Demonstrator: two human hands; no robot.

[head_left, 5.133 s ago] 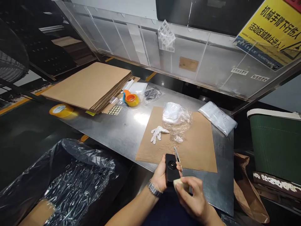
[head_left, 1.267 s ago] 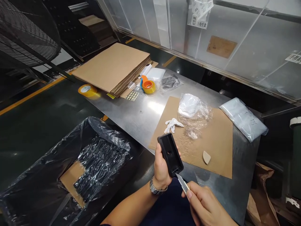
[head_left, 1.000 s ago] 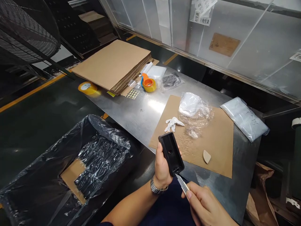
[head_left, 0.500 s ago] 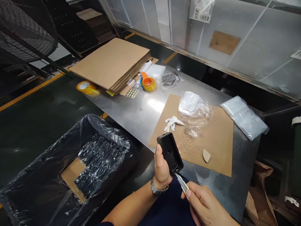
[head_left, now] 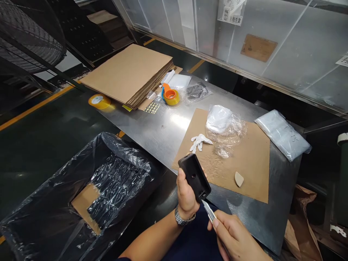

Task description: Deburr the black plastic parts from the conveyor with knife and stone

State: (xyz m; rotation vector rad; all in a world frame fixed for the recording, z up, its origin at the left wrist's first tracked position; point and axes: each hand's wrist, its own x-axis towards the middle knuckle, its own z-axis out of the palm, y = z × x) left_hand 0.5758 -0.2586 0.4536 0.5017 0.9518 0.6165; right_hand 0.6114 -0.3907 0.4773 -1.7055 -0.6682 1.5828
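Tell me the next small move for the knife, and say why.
Probably a short, light stroke along the black case's near end: the right hand holds the knife with its tip at or very near that edge, while the left hand grips the case, hollow side showing.

The light was bright in the middle and dim around the sides. It seemed to come from above, and it made a white shiny spot on the metal table (head_left: 144,130). Little sparkles shone on the black plastic bag (head_left: 114,183) at the near left and on the clear plastic wrap (head_left: 224,149). The floor (head_left: 38,145) on the left was dark, and so was the fan (head_left: 29,40). The left hand (head_left: 186,197) and right hand (head_left: 231,230) looked clear. Things near the edges looked stretched.
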